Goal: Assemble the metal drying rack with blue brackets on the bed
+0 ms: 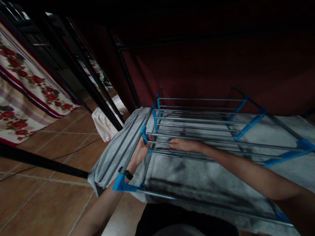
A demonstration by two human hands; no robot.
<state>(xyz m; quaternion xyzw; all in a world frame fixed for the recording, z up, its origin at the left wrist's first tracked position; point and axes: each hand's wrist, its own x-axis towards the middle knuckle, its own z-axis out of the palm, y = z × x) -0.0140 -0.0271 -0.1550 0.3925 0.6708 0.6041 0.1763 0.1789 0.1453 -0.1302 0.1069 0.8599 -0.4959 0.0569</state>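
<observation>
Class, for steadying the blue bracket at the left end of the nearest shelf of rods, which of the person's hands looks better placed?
Probably the left hand: it is right by the blue bracket, while the right hand is farther along, fingertips at a rod.

Metal rack point(216, 140) with blue joints point(119, 182) over grey cloth point(192, 175)

From my end I see its slim grey bars running left to right in parallel, fixed to the blue plastic pieces at both sides. A long bar spans the near edge; further grey rods point(118, 148) slant along the left.
</observation>
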